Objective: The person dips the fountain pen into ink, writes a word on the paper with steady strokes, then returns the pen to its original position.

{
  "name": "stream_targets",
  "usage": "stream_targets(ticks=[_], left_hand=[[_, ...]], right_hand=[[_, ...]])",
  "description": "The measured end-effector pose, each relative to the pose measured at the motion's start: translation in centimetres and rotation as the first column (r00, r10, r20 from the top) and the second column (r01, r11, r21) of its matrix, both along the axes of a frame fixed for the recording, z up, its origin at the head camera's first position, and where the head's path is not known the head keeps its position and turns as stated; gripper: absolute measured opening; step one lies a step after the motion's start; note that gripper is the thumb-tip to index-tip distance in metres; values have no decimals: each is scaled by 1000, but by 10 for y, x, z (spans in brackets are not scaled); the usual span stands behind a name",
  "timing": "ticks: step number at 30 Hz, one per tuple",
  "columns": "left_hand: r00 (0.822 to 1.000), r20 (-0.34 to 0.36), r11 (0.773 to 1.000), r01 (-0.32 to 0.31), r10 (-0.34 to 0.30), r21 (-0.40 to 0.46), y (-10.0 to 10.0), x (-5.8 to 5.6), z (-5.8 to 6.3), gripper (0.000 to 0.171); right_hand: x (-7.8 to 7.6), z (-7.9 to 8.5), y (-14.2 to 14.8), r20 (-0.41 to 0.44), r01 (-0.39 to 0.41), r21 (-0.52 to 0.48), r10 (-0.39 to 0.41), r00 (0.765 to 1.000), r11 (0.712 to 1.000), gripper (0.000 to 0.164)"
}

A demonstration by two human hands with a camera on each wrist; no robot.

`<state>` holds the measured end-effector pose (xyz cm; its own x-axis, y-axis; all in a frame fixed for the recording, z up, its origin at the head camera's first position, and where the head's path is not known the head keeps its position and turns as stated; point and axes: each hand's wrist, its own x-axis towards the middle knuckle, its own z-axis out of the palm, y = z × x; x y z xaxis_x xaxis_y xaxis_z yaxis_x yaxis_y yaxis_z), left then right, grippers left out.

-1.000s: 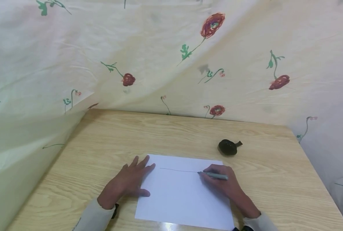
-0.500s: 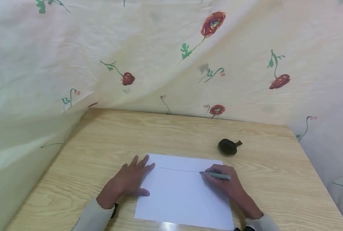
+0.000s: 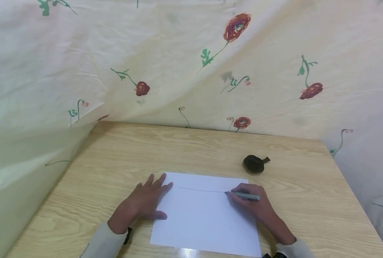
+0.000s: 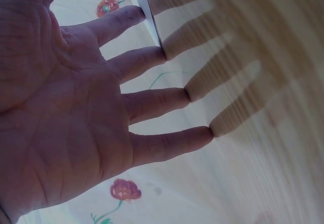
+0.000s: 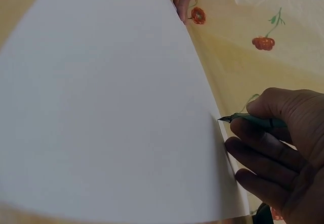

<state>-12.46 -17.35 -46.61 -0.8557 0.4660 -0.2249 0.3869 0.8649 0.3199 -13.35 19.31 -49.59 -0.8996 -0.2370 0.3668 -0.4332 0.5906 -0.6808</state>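
Observation:
A white sheet of paper (image 3: 201,222) lies on the wooden table, with one thin dark line (image 3: 201,190) running across its upper part. My right hand (image 3: 257,206) pinches a grey-green pen (image 3: 247,196), its tip at the line's right end. In the right wrist view, thumb and index finger grip that pen (image 5: 255,121) while the other fingers curl loosely below. My left hand (image 3: 143,202) is spread over the paper's left edge, thumb and some fingertips on the sheet. The left wrist view shows the palm of this hand (image 4: 86,113) with fingertips touching down.
A rounded, shiny black object (image 3: 254,164) with a short tab lies on the table beyond the paper's upper right corner. Cream cloth (image 3: 178,64) with red flowers hangs behind the wooden table (image 3: 146,147) and along both sides.
My right hand and the pen have moved slightly to the right, and the drawn line has grown a little longer. The left hand stays in place on the paper.

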Motion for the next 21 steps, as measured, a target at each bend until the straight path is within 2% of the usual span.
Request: stream_targets(ticks=[11, 21], left_hand=[[1000, -7, 1000, 10, -10, 12, -1, 0, -1, 93], [999, -1, 999, 47, -47, 11, -2, 1, -1, 96]], right_hand=[[1, 1, 3, 31, 9, -3, -9, 999, 1000, 14], [2, 2, 3, 70, 20, 12, -21, 997, 1000, 13]])
